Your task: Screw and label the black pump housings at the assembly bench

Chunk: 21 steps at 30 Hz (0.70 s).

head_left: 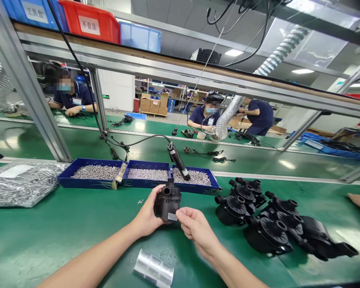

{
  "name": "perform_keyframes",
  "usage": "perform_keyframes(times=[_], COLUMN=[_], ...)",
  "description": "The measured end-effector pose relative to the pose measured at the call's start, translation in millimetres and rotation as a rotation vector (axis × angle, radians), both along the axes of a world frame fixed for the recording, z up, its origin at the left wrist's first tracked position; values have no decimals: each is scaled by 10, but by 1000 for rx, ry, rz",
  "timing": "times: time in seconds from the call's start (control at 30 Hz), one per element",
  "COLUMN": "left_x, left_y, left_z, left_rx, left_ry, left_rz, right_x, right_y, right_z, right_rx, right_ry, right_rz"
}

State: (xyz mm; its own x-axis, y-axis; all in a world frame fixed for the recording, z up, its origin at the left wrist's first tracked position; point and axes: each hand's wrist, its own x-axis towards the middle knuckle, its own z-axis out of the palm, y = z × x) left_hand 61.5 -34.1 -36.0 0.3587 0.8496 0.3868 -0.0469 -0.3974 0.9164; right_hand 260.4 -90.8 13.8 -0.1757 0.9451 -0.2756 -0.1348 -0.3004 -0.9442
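Observation:
In the middle of the bench, my left hand is wrapped round a black pump from its left side and holds it upright. A small silver label sits low on the pump's front. My right hand is closed in a pinch at the right edge of that label, thumb and forefinger together. Below my hands, a curled strip of silver labels lies on the green bench. Part of the pump is hidden behind my left fingers.
Three blue trays of screws line the back edge, with an electric screwdriver hanging over the right one. Several black pumps stand to the right. A bag of screws lies left, and small washers lie near my left hand.

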Motion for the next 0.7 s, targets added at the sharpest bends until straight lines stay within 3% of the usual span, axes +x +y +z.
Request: perform_keyframes(times=[0.7], left_x=[-3], left_y=[0], left_z=[22], left_rx=[14], left_ry=[14], left_rz=[10], right_x=[-3], right_y=[-1], right_z=[23], right_rx=[29], right_ry=[-39], right_rz=[-2])
